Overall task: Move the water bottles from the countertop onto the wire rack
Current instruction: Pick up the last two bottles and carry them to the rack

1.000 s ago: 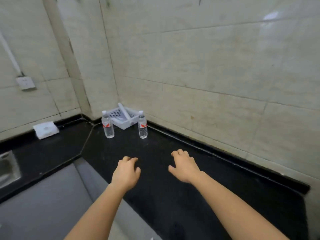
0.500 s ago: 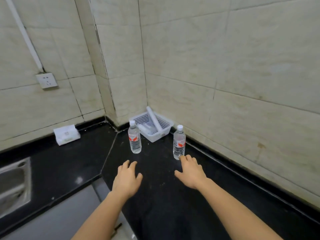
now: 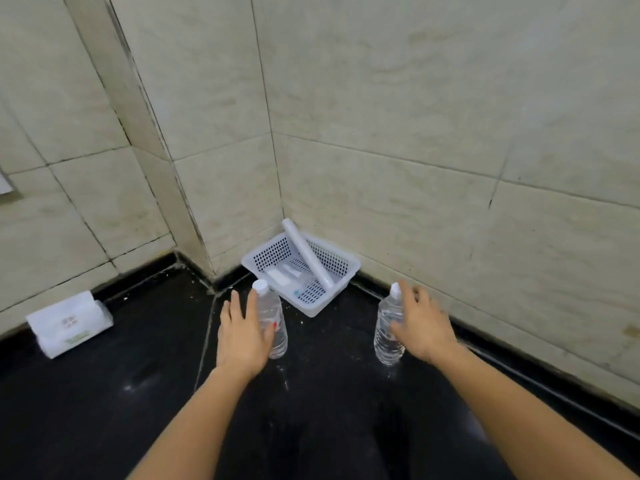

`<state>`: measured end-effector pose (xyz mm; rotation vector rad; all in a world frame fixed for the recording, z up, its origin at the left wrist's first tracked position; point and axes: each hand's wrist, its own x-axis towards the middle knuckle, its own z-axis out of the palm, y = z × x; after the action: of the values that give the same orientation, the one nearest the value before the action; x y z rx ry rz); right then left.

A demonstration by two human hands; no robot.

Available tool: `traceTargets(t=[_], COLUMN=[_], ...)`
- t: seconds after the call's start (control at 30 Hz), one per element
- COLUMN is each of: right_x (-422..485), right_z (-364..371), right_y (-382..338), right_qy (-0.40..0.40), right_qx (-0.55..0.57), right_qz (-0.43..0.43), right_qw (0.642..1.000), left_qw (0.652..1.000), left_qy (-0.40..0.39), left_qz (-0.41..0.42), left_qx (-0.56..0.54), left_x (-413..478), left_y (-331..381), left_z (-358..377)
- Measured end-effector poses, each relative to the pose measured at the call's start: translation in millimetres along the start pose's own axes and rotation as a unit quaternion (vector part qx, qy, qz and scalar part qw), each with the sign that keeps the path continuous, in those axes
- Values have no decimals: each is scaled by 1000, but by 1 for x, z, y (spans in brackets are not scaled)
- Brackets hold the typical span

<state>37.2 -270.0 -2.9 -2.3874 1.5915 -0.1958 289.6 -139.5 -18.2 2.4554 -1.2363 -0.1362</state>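
Note:
Two clear water bottles with white caps stand upright on the black countertop. The left bottle is just right of my left hand, whose fingers are spread and lie against its left side without closing. The right bottle stands just left of my right hand, which is open with its fingers reaching past the bottle's right side. Neither hand grips a bottle. No wire rack is in view.
A white perforated plastic basket sits in the wall corner behind the bottles, holding a white roll and small packets. A white tissue pack lies at the left by the wall. Tiled walls close off the counter at the back and right.
Both hands have moved forward and now flank the two bottles. The view has come closer to the corner and tilted down.

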Motion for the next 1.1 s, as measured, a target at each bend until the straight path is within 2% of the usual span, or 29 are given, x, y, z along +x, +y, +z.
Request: traceTargets(t=[0.07, 0.17, 0.23, 0.33, 0.47, 0.57, 0.7, 0.8, 0.97, 1.1], right_x=[19, 31, 27, 14, -9, -33, -77, -129, -251, -354], right_z=[2, 10, 14, 18, 20, 9, -26, -62, -129, -178], right_y=[0, 3, 5, 10, 22, 37, 62, 87, 140, 194], right_qy=[-7, -31, -14, 25, 39, 54, 74, 64, 67, 122], right_qx=[-12, -58, -88, -116, -79, 25, 149, 179, 184, 186], right_qz=[3, -2, -2, -20, -16, 30, 122, 161, 203, 220], right_qw=[1000, 998, 996, 993, 996, 998, 978, 968, 960, 950], left_qw=[999, 993, 985, 970, 952, 937, 936, 931, 890, 854], left_qy=[4, -57, -89, -85, -86, -103, -127, -154, -196, -206], left_qz=[36, 105, 144, 206, 261, 299, 326, 325, 381, 432], left_qx=[-3, 0, 29, 92, 138, 150, 45, -60, -157, -205], left_x=[30, 62, 71, 77, 75, 56, 7, -41, -150, -251], left_y=[1, -3, -10, -21, -10, 17, 64, 108, 201, 280], left_z=[0, 6, 13, 14, 6, 5, -2, -14, -36, -52])
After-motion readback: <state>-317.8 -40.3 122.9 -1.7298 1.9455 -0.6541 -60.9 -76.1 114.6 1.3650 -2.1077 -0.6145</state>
